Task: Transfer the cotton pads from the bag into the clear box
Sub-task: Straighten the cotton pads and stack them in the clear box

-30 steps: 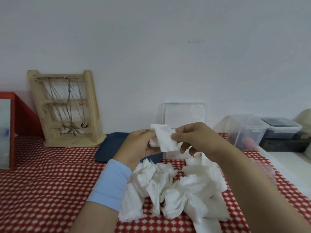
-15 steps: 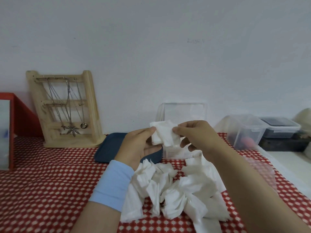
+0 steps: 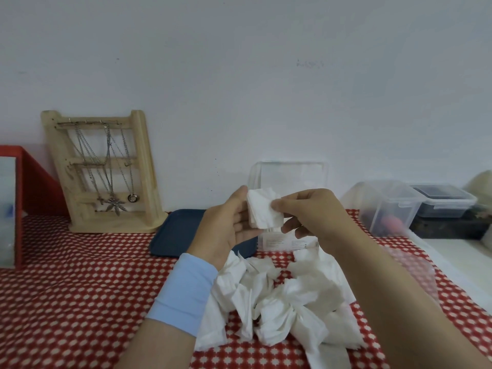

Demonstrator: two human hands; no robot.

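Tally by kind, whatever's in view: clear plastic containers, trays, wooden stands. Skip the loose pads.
Clear plastic containers: 3 (clear box, tub, lidded tub)
Blue tray: 1
Wooden necklace stand: 1
Total: 5

One left hand (image 3: pixel 223 233), one right hand (image 3: pixel 314 217). One held pad (image 3: pixel 262 211). One heap of pads (image 3: pixel 279 302), too many to count. One clear box (image 3: pixel 292 177). One blue tray (image 3: pixel 175 235). One wooden rack (image 3: pixel 106 177). One pale tub (image 3: pixel 386 209), one dark tub (image 3: pixel 444 201).
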